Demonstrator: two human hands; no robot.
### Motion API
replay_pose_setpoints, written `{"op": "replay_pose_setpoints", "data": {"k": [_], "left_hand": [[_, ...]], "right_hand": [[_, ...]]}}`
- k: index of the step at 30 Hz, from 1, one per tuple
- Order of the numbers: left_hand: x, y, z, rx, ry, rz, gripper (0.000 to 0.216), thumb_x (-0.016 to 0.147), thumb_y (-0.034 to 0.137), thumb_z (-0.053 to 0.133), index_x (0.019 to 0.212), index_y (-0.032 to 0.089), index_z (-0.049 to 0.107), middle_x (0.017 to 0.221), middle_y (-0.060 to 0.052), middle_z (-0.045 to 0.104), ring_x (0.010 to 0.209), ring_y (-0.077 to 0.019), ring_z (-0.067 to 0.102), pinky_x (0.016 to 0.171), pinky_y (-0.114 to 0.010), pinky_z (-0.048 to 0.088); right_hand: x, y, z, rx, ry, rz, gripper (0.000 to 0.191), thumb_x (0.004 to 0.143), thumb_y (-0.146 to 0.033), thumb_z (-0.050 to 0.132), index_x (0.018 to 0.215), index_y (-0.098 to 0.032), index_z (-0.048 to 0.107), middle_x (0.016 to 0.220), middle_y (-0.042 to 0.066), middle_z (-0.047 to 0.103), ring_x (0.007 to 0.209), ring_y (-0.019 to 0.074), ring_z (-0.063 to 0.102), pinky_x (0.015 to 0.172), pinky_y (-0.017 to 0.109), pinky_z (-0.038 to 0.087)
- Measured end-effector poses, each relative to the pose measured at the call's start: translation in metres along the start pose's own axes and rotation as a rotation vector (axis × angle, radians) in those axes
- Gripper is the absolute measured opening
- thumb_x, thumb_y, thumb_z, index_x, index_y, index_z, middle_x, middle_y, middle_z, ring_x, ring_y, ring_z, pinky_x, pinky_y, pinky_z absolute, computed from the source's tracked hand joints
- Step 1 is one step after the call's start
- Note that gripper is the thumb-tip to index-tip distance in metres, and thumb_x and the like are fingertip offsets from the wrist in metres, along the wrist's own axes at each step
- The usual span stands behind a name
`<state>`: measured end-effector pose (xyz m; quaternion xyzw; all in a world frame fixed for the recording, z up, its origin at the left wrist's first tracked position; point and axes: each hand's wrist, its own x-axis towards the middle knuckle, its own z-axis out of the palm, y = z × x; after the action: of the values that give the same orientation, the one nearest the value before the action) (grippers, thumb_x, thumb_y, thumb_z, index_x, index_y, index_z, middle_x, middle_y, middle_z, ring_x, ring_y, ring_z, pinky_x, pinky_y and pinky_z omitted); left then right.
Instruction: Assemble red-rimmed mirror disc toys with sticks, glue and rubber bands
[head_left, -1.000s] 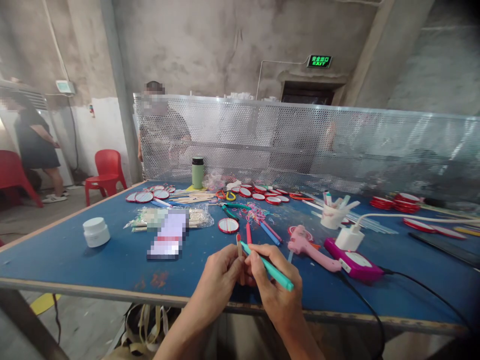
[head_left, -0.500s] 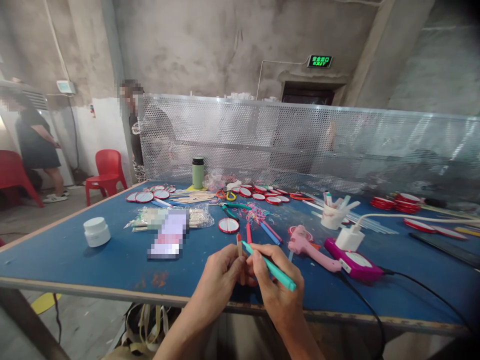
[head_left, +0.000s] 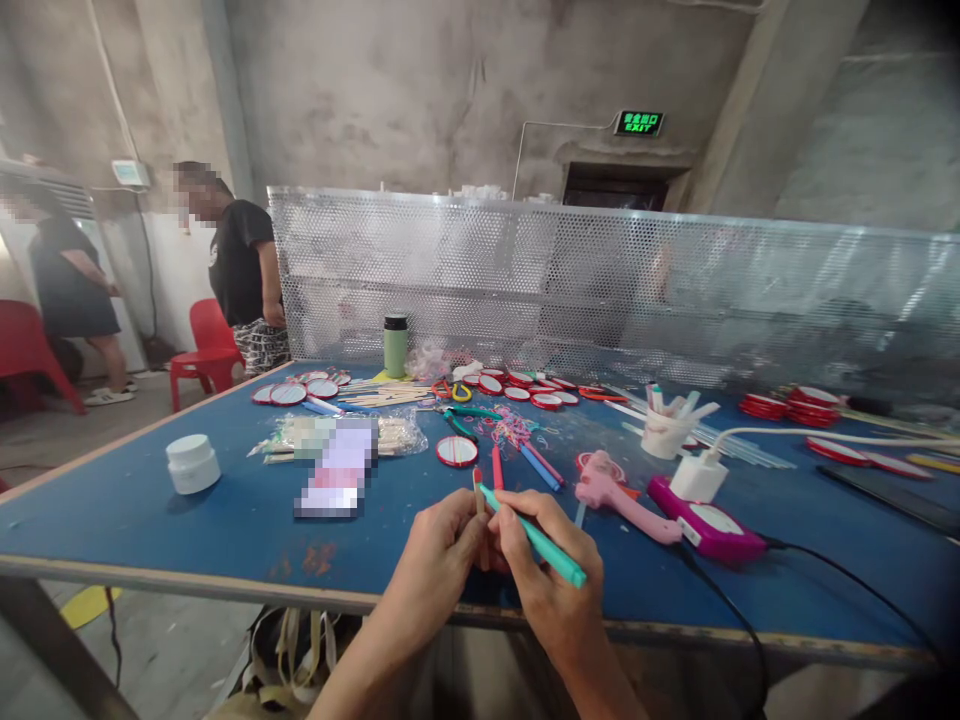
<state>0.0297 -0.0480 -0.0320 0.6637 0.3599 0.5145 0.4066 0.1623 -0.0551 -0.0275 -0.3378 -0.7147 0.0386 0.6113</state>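
Observation:
My left hand (head_left: 442,545) pinches a narrow flat wooden stick (head_left: 481,505) upright; its upper end is red. In my right hand (head_left: 559,565) is a turquoise marker pen (head_left: 551,553), held like a writing tool, its tip beside the stick just below the red end. Both hands are close together over the table's front edge. Beyond them lie a red marker (head_left: 497,468), blue and red markers (head_left: 541,467) and a round red-rimmed disc (head_left: 457,451). The lower part of the stick is partly hidden by my fingers.
A pink glue gun (head_left: 626,500) and a magenta power box (head_left: 709,520) with cables lie to the right, near a cup of pens (head_left: 666,432). A white jar (head_left: 193,464) and a phone (head_left: 341,470) are left. A perforated metal screen (head_left: 450,270) lines the back.
The pen in my right hand has shifted very slightly left, with its tip still by the stick. In the background, a person in black has stepped left from behind the screen.

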Motion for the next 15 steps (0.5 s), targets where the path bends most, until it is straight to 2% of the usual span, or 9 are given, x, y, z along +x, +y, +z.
{"op": "replay_pose_setpoints", "data": {"k": [10, 15], "left_hand": [[0.0012, 0.0015, 0.0002, 0.015, 0.001, 0.001, 0.028, 0.093, 0.031, 0.046, 0.068, 0.017, 0.05, 0.061, 0.002, 0.053, 0.058, -0.011, 0.05, 0.057, -0.02, 0.037], [0.0009, 0.0043, -0.0004, -0.006, -0.002, -0.014, 0.027, 0.092, 0.03, 0.046, 0.068, 0.018, 0.049, 0.062, 0.002, 0.053, 0.058, -0.0111, 0.051, 0.057, -0.02, 0.038]], "right_hand": [[-0.0006, 0.0023, 0.001, 0.013, -0.014, -0.011, 0.012, 0.092, -0.017, 0.056, 0.095, -0.02, 0.068, 0.079, 0.0, 0.07, 0.066, 0.0101, 0.066, 0.063, 0.018, 0.053], [-0.0006, 0.0016, 0.0009, -0.002, 0.029, 0.003, 0.011, 0.091, -0.018, 0.057, 0.093, -0.019, 0.068, 0.075, -0.001, 0.069, 0.063, 0.0094, 0.065, 0.061, 0.018, 0.052]]}}
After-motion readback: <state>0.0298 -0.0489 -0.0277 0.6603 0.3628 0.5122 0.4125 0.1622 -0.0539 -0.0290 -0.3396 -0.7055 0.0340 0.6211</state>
